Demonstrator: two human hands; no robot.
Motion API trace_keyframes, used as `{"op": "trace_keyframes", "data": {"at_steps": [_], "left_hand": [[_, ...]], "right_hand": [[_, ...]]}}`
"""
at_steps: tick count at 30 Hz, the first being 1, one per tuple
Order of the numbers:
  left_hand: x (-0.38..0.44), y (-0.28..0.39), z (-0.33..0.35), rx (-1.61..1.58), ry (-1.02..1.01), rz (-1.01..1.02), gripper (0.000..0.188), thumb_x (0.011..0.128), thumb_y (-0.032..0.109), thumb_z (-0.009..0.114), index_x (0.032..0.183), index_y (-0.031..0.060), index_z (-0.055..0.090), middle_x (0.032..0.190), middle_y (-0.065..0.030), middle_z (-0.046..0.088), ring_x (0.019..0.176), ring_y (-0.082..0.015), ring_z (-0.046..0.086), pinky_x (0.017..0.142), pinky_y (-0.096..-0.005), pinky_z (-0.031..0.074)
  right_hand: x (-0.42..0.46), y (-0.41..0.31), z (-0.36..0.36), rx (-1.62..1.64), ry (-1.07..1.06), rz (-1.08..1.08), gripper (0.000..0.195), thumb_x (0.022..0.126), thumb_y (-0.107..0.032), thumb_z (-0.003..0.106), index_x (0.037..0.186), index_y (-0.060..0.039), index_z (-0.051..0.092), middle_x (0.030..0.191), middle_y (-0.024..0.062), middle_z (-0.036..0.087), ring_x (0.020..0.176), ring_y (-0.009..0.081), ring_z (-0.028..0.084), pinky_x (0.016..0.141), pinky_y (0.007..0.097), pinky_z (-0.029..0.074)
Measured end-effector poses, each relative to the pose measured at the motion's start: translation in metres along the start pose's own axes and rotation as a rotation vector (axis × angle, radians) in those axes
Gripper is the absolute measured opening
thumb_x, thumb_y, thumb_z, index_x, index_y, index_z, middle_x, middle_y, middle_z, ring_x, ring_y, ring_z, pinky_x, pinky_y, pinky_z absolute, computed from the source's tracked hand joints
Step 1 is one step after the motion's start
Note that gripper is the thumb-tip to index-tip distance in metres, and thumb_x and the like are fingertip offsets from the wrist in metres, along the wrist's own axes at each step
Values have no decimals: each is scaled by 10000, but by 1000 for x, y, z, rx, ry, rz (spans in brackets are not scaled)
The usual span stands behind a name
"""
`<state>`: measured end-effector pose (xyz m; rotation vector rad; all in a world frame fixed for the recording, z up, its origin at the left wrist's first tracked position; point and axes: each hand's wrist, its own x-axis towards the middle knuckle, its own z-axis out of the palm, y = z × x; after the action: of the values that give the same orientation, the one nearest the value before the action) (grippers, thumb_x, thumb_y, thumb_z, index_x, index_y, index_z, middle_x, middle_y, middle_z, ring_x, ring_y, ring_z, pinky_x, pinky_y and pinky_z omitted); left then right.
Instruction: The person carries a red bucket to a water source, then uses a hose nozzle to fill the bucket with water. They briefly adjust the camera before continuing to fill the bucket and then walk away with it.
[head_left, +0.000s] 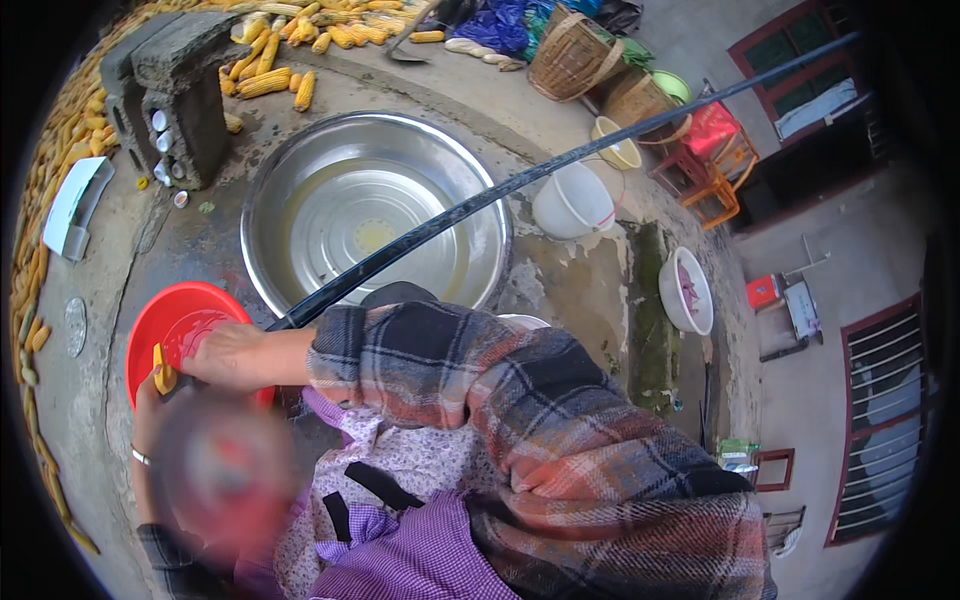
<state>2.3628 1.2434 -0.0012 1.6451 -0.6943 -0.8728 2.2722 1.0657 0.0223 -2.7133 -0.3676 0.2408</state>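
Note:
My right hand reaches from a plaid sleeve over a red plastic basin that holds a little water. Its fingers are bent downward and partly hidden, so what they hold cannot be told. At the basin's near rim, my left hand, with a bracelet at its wrist, grips a yellow object with a dark part beside it. A blurred reddish patch hides part of the area between my arms. Behind my right wrist, the low end of a long black pipe shows. It slants across a large metal basin with shallow yellowish water.
A white bucket stands right of the metal basin, with a white basin farther right. Concrete blocks stand at upper left, near heaped corn cobs. A wicker basket and an orange chair are by the house.

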Motion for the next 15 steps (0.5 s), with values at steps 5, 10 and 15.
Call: {"op": "trace_keyframes", "data": {"at_steps": [5,10,15], "left_hand": [[12,5,-8,-534,-197,-285,697,873,638,316,1017,-6,542,791,-62,603,511,-140,555,338,-243,423],[30,-45,-9,-700,422,-606,387,905,411,430,932,55,581,779,-58,623,684,-185,613,570,-372,515],[59,-128,-62,-950,547,-552,242,902,233,467,903,20,582,772,-96,613,697,-240,598,636,-416,505]], "right_hand": [[-7,6,39,-77,216,226,173,660,-153,609,781,-39,657,763,144,658,750,292,650,649,400,507],[10,-2,47,-70,219,85,164,646,-154,604,752,-47,669,722,139,660,730,291,655,635,401,509],[32,13,58,-120,136,31,172,622,-149,599,736,-46,677,710,118,659,695,258,651,596,384,502]]}}
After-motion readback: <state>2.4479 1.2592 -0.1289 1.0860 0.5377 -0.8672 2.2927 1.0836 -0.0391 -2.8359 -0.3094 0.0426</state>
